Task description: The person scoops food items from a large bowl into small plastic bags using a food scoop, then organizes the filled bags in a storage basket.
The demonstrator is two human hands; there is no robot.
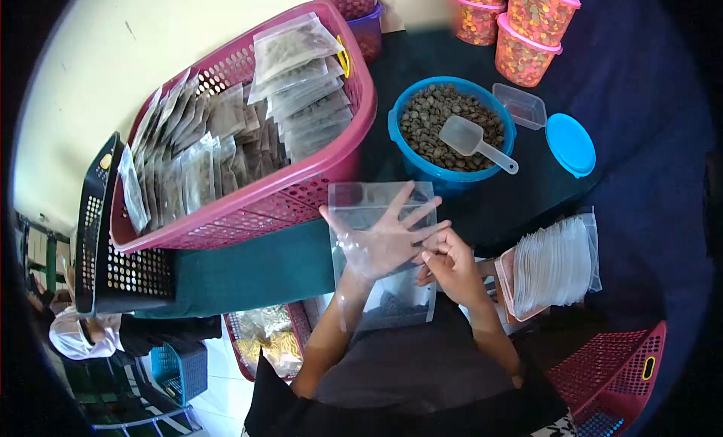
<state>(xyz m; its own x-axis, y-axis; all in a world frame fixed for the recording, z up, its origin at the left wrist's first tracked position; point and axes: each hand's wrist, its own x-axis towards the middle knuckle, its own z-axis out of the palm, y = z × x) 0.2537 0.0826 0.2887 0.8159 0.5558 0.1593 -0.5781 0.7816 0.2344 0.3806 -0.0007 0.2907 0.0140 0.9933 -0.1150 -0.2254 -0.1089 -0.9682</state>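
A clear plastic zip bag is upright in front of my body, flat, with nothing visible inside. My left hand is open with fingers spread wide, seen through the plastic and apparently behind it. At the bag's right edge, my right hand has its fingers closed in a pinch on the plastic. Just beyond the hands stands a blue tub of brown, flat round pieces, with a translucent scoop lying on top. A stack of clear bags sits in a pink basket to the right.
A large pink basket full of filled bags stands on the dark-covered table. A blue lid and clear container lie right of the tub. Pink-lidded tubs stand behind. Another person is at far left.
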